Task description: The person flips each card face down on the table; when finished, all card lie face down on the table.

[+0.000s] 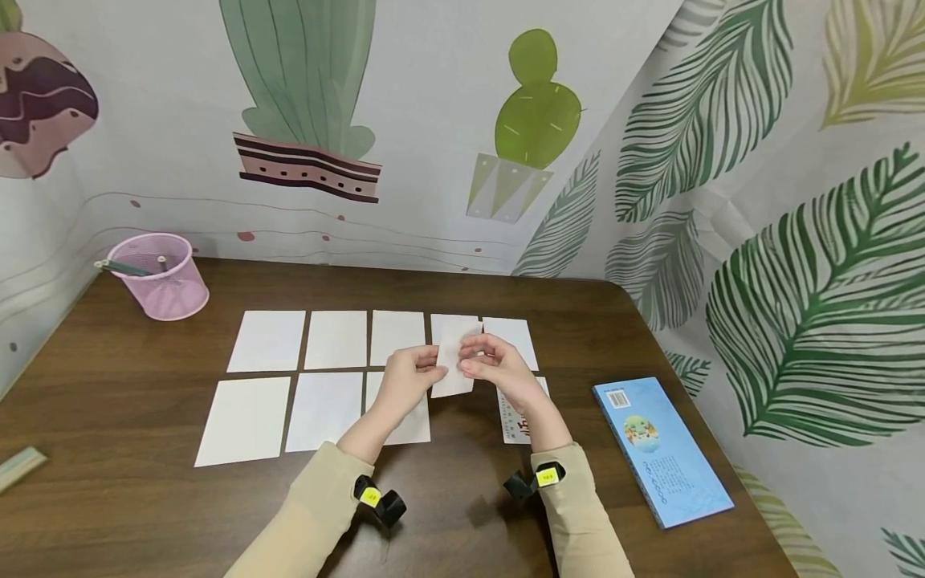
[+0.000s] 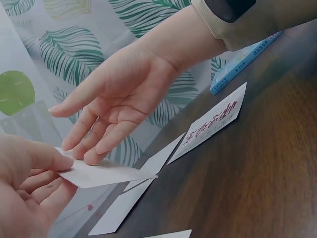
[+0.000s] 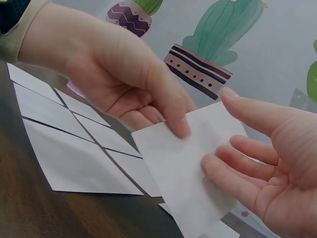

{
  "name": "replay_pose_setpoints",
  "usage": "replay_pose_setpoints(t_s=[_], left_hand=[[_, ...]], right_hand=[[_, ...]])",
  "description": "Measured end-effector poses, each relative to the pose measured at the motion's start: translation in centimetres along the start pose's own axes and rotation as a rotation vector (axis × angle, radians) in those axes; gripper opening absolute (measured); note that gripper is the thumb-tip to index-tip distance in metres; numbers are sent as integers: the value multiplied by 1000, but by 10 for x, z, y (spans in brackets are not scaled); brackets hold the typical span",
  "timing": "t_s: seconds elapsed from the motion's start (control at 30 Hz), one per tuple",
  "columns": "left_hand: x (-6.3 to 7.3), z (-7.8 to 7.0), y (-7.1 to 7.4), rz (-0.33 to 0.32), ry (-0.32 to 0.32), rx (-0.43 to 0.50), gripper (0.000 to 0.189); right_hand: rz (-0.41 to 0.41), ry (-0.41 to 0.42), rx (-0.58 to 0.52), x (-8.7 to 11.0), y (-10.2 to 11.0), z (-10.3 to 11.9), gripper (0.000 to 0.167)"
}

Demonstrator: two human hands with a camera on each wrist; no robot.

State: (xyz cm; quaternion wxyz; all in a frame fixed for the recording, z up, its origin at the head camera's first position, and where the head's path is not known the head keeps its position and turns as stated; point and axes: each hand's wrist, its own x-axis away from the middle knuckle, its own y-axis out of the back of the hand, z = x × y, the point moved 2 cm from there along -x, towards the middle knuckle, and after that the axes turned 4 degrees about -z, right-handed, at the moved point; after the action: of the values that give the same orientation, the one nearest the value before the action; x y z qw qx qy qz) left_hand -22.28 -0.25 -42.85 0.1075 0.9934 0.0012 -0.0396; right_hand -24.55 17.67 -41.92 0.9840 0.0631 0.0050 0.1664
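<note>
A white card [image 1: 454, 365] is held up over the dark table, in front of my body. My left hand [image 1: 406, 379] pinches its left edge between thumb and fingers, thumb on the near face. On the other side, my right hand [image 1: 510, 376] has its fingers loosely extended, fingertips against the card's face in the right wrist view, thumb apart from it. Beneath and around, white cards [image 1: 332, 340] lie in two rows. Below my right wrist, a card with red and dark print [image 1: 513, 419] lies in the near row, partly hidden by the forearm.
A blue book [image 1: 665, 453] lies at the right of the table [image 1: 448, 514]. At the back left stands a pink mesh cup [image 1: 169, 285] with pens in it. A pale green object [image 1: 20, 467] sits at the left edge. A patterned cloth [image 1: 426, 120] hangs behind the table.
</note>
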Motion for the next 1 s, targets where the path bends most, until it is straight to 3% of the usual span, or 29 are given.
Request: replay_pose_setpoints(t_s=[0.1,0.3,0.37,0.63,1.0], left_hand=[[-1,2,1,-14,37,17,35],[-3,9,2,-28,127,45,38],[-3,11,2,-26,158,70,38],[-3,21,-1,44,261,149,44],[-3,28,-4,104,308,157,51]], right_hand=[[-38,-3,27,0,4,1,41],[-264,-22,19,1,22,-1,38],[-295,-47,30,1,28,-4,39],[-216,-164,25,-4,32,-19,42],[-270,-185,11,-6,28,-23,33]])
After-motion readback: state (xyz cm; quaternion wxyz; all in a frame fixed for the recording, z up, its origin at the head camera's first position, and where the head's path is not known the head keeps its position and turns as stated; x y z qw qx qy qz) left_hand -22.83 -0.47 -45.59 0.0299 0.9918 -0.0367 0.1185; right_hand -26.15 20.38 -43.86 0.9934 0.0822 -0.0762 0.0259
